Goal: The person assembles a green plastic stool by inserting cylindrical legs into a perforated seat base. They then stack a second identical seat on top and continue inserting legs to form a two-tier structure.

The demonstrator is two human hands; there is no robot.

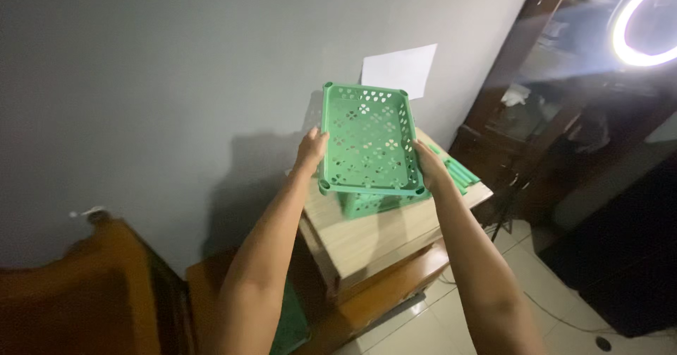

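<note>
Head view, dim room. Both hands are raised in front of a grey wall (141, 80), holding one green perforated plastic tray (370, 140) between them, tilted so its flat face is toward the camera.

Left hand (311, 150): clamped on the tray's left long edge, thumb on the near face; the other fingers are hidden behind the tray. Right hand (429, 166): clamped on the right long edge near the lower corner, fingertips likewise hidden behind the rim.

Directly below the hands, a second green perforated piece (367, 203) sits on a light wooden stand (374, 239); only its front side shows, the rest is covered by the held tray, so its shape is unclear. Just right of the right hand lie green rods (462, 175), bunched and partly hidden; count cannot be made out.

Above the hands, one white paper sheet (400, 69) is on the wall, its lower edge cut off by the tray. Far upper right, one ring light (638, 23), cropped by the frame. Lower left, dark wooden furniture (84, 291), blurred.
</note>
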